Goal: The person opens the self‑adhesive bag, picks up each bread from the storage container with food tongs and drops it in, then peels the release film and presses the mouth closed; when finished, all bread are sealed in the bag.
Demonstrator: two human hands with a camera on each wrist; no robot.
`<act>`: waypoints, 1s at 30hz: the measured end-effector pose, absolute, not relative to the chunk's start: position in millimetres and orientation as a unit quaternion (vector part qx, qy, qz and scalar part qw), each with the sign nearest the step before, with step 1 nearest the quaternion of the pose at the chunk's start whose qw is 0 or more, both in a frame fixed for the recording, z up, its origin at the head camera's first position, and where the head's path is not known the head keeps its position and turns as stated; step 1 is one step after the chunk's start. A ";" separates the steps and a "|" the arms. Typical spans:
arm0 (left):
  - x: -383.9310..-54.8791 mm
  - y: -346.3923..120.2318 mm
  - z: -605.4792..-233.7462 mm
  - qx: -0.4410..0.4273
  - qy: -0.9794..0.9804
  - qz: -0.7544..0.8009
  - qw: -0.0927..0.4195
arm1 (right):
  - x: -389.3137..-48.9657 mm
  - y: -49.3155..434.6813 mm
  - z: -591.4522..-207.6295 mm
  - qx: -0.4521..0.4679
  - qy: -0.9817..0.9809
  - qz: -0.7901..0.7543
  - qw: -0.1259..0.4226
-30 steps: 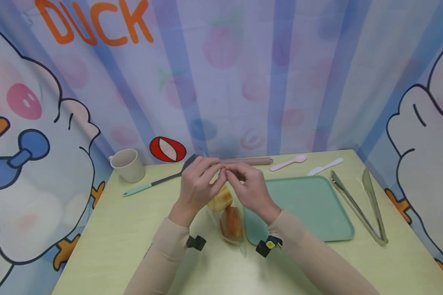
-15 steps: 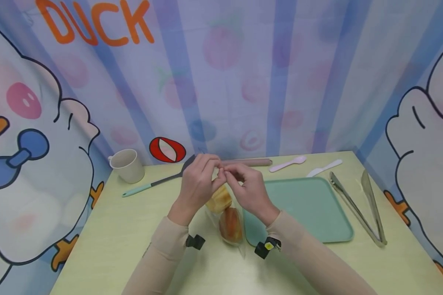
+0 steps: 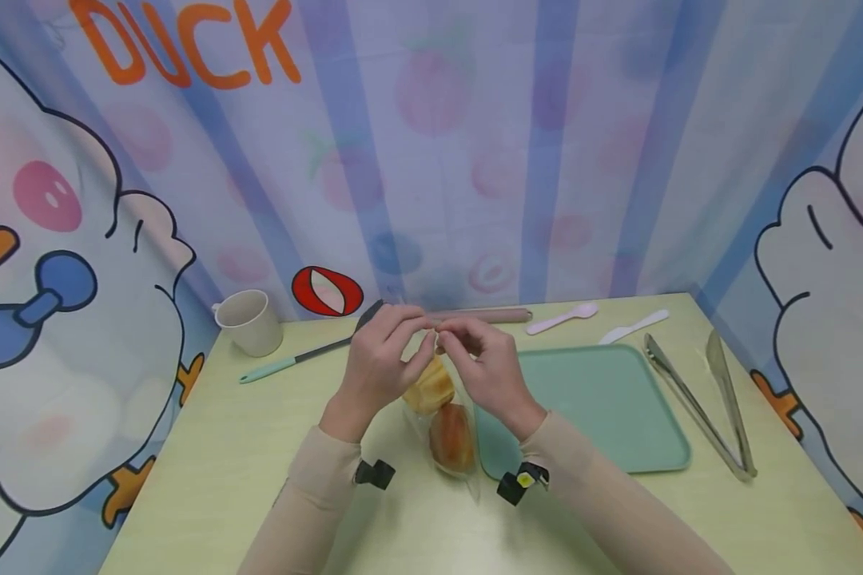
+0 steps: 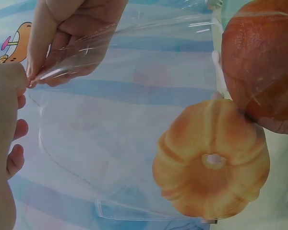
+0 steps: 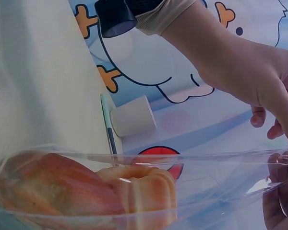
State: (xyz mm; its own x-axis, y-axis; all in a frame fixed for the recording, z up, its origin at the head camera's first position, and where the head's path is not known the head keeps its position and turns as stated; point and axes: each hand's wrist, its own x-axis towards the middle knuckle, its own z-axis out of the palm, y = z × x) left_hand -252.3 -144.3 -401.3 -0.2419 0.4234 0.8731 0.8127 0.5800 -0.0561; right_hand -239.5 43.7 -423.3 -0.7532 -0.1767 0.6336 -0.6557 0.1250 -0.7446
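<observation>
A clear plastic bag (image 4: 110,115) holds two breads, a ring-shaped golden bread (image 4: 211,167) and a smooth brown bun (image 4: 264,62). The bag hangs upright in front of me, breads at the bottom. My right hand (image 3: 485,367) pinches its upper edge between thumb and forefinger. At the same edge, fingertips close to the right hand's, is my left hand (image 3: 383,359); its thumb and forefinger appear to pinch the film, though the tips are small in the head view. In the right wrist view the stretched film runs from the breads to the right hand (image 5: 278,196).
A green tray (image 3: 597,407) lies on the right, metal tongs (image 3: 701,407) beyond it. At the back are a pink spoon (image 3: 562,316), a pale knife (image 3: 634,327) and a brownish-pink rod (image 3: 482,315). A spatula (image 3: 298,358) and a mug (image 3: 250,323) stand left.
My left hand has shifted slightly left, and the gap between its thumb and forefinger looks wider. The right hand and the bagged breads stay nearly in place.
</observation>
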 end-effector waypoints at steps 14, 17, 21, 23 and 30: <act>-248.0 -138.3 -395.8 -0.406 -0.759 -0.176 0.478 | -238.1 46.5 -419.1 0.291 -0.730 0.582 0.208; -246.7 -136.4 -394.7 -0.402 -0.759 -0.166 0.485 | -238.1 46.9 -418.9 0.294 -0.731 0.579 0.212; -245.8 -133.7 -394.1 -0.395 -0.755 -0.164 0.496 | -237.8 47.0 -418.8 0.302 -0.730 0.573 0.219; -245.9 -132.6 -393.9 -0.393 -0.752 -0.165 0.503 | -237.2 46.7 -418.0 0.307 -0.731 0.567 0.224; -248.6 -131.5 -391.7 -0.381 -0.751 -0.148 0.519 | -236.4 45.4 -415.7 0.319 -0.734 0.551 0.238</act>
State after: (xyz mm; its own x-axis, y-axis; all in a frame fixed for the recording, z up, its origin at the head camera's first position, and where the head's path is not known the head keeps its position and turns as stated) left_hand -248.6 -131.5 -391.7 -0.1709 0.4192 0.8917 0.7255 0.6659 -0.1740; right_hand -236.4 45.4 -415.7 -0.6832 -0.2065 0.7004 -0.7302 0.1896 -0.6564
